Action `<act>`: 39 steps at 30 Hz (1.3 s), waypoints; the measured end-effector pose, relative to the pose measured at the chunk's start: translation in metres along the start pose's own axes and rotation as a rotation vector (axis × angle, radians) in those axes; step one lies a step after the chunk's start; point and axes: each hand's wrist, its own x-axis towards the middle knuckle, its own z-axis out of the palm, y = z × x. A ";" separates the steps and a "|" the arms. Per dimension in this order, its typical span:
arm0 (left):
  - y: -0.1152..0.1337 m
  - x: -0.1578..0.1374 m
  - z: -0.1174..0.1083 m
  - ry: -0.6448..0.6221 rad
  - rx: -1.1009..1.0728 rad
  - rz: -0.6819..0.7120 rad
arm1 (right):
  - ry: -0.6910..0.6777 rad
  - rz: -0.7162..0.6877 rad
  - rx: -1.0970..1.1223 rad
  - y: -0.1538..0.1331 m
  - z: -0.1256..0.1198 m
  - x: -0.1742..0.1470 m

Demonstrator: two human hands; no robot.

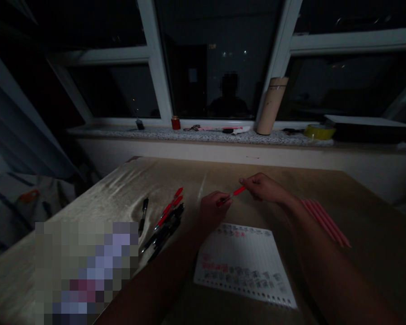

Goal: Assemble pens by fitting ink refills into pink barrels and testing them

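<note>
A red pen (238, 191) slants between my two hands above the table, just beyond the notepad. My left hand (214, 207) is closed round its lower end. My right hand (264, 187) has its fingertips closed at the upper red end. Below the hands lies a lined sheet with a perforated edge, the notepad (243, 255), bearing rows of black and red scribbles. To the left of my left hand are several red pens (172, 206) beside a pile of black pens (167, 230). One black pen (143, 216) lies apart.
Several pink pencils (325, 222) lie side by side under my right forearm's far side. A blurred-out patch (98, 271) covers the table's front left. On the granite sill (219, 136) stand a tall tan cylinder (272, 106), a small red jar (175, 123) and yellow tape (320, 132).
</note>
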 end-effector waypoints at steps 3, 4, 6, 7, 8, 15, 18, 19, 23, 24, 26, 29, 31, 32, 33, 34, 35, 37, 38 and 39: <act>0.001 0.000 0.002 0.003 -0.024 -0.081 | 0.010 -0.004 -0.005 0.000 0.000 0.000; 0.002 0.000 0.002 -0.008 -0.036 -0.116 | 0.015 0.002 -0.004 0.000 0.000 0.000; 0.004 0.000 0.003 -0.039 -0.056 -0.164 | 0.025 0.014 0.002 0.000 -0.002 0.000; 0.006 0.000 0.002 -0.059 -0.060 -0.163 | 0.028 0.016 0.006 0.001 -0.002 0.000; 0.007 0.000 0.002 -0.078 -0.057 -0.146 | 0.030 0.017 0.008 0.001 -0.003 0.000; 0.005 0.002 0.001 -0.099 0.009 -0.023 | 0.042 -0.003 0.000 0.008 0.001 0.003; 0.005 0.003 0.004 -0.060 -0.049 -0.117 | 0.073 -0.030 0.067 0.007 0.004 0.006; 0.005 0.004 0.004 -0.043 -0.094 -0.177 | 0.077 -0.046 0.105 0.007 0.004 0.006; 0.008 0.013 0.003 0.012 -0.345 -0.433 | 0.071 -0.160 0.207 0.002 0.006 0.007; 0.007 0.015 0.002 0.031 -0.404 -0.474 | 0.068 -0.196 0.202 0.001 0.008 0.007; 0.005 0.020 0.001 0.050 -0.520 -0.547 | 0.063 -0.284 0.143 -0.001 0.014 0.006; 0.000 0.025 0.000 0.017 -0.729 -0.682 | 0.065 -0.464 -0.043 -0.006 0.027 0.004; -0.003 0.026 0.000 0.013 -0.865 -0.783 | 0.036 -0.562 -0.121 -0.009 0.035 0.004; -0.003 0.027 0.000 0.012 -0.926 -0.836 | 0.020 -0.598 -0.133 -0.010 0.038 0.003; -0.003 0.027 0.000 0.004 -0.983 -0.890 | 0.010 -0.620 -0.129 -0.011 0.040 0.003; -0.003 0.028 0.000 -0.011 -1.033 -0.935 | 0.016 -0.631 -0.114 -0.013 0.040 0.003; -0.001 0.028 0.000 -0.027 -1.067 -0.965 | 0.043 -0.628 -0.089 -0.014 0.040 0.003; 0.001 0.028 0.000 -0.054 -1.072 -0.990 | 0.147 -0.582 0.001 -0.016 0.037 0.003; 0.003 0.027 0.000 -0.045 -1.037 -0.987 | 0.209 -0.543 0.083 -0.018 0.035 0.004; 0.004 0.026 0.000 -0.022 -0.980 -0.979 | 0.269 -0.501 0.199 -0.019 0.032 0.005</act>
